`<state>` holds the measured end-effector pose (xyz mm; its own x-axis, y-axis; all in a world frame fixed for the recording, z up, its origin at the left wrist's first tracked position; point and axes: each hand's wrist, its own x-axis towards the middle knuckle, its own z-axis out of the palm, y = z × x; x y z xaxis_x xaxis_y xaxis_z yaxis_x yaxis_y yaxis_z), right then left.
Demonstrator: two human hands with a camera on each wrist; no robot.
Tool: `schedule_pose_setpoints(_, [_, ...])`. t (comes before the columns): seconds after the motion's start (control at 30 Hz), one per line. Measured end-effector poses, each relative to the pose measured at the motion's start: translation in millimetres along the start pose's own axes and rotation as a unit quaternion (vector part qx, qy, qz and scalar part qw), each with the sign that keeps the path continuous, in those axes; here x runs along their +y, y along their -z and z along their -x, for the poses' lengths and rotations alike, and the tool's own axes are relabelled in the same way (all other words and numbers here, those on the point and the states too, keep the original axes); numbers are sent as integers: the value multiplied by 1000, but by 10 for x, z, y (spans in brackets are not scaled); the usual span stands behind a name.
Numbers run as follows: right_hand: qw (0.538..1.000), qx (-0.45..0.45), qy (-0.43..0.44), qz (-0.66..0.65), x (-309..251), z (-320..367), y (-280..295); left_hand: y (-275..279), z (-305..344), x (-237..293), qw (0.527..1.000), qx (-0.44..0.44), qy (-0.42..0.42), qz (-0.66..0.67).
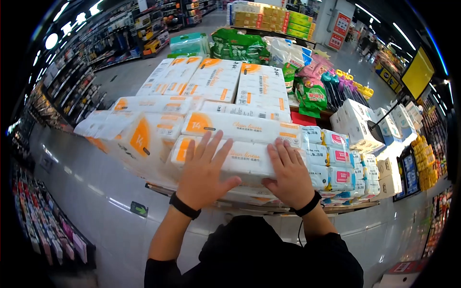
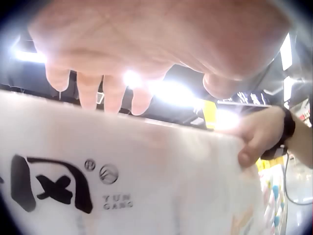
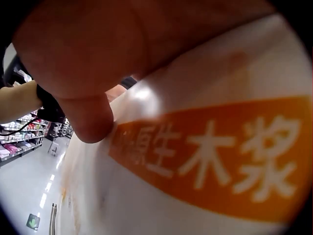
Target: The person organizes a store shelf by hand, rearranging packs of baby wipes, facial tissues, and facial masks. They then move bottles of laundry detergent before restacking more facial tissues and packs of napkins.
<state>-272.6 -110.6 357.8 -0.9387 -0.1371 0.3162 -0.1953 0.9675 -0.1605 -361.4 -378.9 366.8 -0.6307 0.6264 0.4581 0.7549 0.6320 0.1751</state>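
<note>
A white and orange tissue pack lies at the near edge of a stack. My left hand is over its left part with fingers spread and straight. On the pack's right end rests my right hand, its fingers straight and close together, thumb toward the left. In the left wrist view, the left palm is above the white pack side, fingertips at its top edge. The right wrist view has the right thumb against the pack with its orange print.
More tissue packs lie behind, and a large pack stands left. Wet-wipe packs are stacked at right. Green bags sit at the back. Shelves stand across the tiled floor.
</note>
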Motion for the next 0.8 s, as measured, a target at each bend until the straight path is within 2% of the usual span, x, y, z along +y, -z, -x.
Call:
schedule_pose_setpoints(0.1, [1000,-4,-15,21,-100,-39,-51,-316,-152,-153,998,-49,12,-45])
schedule_pose_setpoints(0.2, [999,-19,-40,24,-150,-88,-105,-309,-209,-149,997,-77,17,-11])
schedule_pose_setpoints(0.33, [998,-16,-48,27,-330,-194,-135,-325,-201,-125,997,-77,6,-14])
schedule_pose_setpoints(0.5, [999,36,-33,14,-541,-349,-333,-379,-206,-153,997,-72,-32,-1])
schedule_pose_setpoints(0.8, [998,19,-45,47,-805,-434,-433,-340,-119,-406,992,-57,-105,27])
